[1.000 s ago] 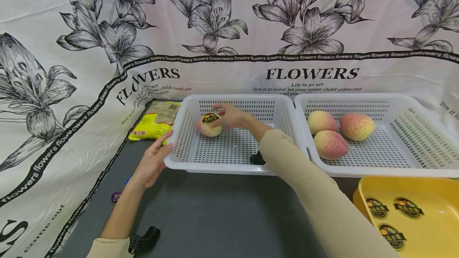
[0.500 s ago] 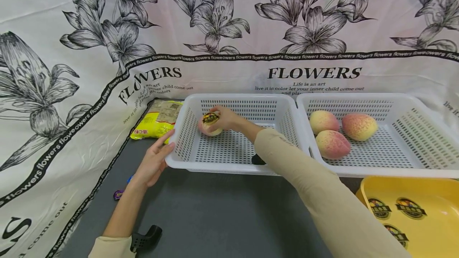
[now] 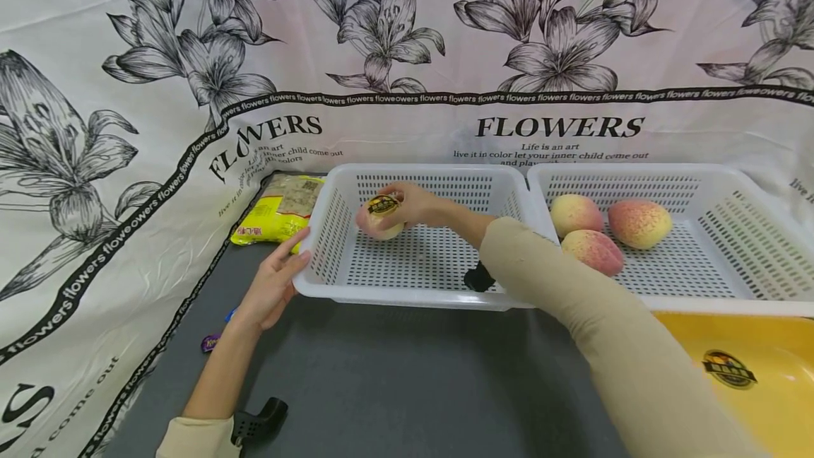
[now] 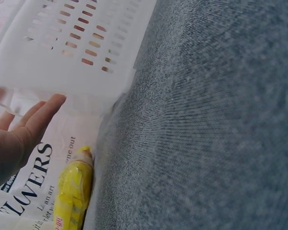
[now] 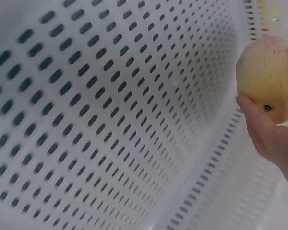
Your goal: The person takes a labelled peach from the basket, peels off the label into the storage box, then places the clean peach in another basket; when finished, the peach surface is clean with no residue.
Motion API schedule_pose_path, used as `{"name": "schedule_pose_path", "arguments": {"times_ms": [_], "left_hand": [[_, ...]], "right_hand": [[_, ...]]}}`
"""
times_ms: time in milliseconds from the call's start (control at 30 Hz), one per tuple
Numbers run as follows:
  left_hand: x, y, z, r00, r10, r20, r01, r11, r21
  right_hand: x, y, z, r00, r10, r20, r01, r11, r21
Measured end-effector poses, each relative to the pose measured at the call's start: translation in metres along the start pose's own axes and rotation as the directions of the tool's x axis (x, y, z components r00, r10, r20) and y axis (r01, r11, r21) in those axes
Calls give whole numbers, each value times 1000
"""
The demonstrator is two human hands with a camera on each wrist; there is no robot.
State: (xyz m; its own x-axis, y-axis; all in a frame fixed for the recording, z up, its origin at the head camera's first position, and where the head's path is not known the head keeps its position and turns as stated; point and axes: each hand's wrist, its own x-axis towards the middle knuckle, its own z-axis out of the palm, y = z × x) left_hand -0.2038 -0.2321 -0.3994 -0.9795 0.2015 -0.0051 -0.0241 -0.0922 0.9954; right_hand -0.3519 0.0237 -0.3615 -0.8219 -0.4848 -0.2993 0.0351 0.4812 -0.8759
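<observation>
A yellow-pink peach (image 3: 367, 222) with a black-and-gold label on its top is held by my right hand (image 3: 416, 205) inside the left white basket (image 3: 413, 295). In the right wrist view, the thumb and fingers wrap the pale peach (image 5: 264, 72), and a small dark spot shows near its bottom. My left hand (image 3: 275, 285) is at the left end of that basket, its fingertips right on the rim. In the left wrist view, fairly straight fingers of the left hand (image 4: 24, 139) lie along the outside of the basket corner (image 4: 62, 72).
A second white basket (image 3: 706, 249) with three peaches (image 3: 639, 223) stands to the right. A yellow tray (image 3: 763, 331) sits at the lower right, partly hidden by my sleeve. Behind the left hand lies a yellow packet (image 3: 273, 221). A small purple wrapper (image 3: 210, 343) lies by the left forearm.
My right hand has closed round the labelled peach and drawn it slightly to the right. The right sleeve has swung right, covering more of the yellow tray. The left hand stays at the rim.
</observation>
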Motion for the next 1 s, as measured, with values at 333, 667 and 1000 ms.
{"name": "schedule_pose_path", "arguments": {"times_ms": [333, 667, 1000], "left_hand": [[-1, 2, 1, 1000, -12, -11, 12, 1000, 1], [0, 3, 1, 1000, -4, -17, 4, 1000, 4], [-2, 3, 4, 1000, 6, -19, -6, 1000, -7]], "right_hand": [[-67, -26, -31, 984, -165, 65, 158, 982, 99], [-153, -33, -40, 947, -305, 99, 308, 951, -12], [-213, 7, -14, 919, -354, 173, 355, 935, 28]]}}
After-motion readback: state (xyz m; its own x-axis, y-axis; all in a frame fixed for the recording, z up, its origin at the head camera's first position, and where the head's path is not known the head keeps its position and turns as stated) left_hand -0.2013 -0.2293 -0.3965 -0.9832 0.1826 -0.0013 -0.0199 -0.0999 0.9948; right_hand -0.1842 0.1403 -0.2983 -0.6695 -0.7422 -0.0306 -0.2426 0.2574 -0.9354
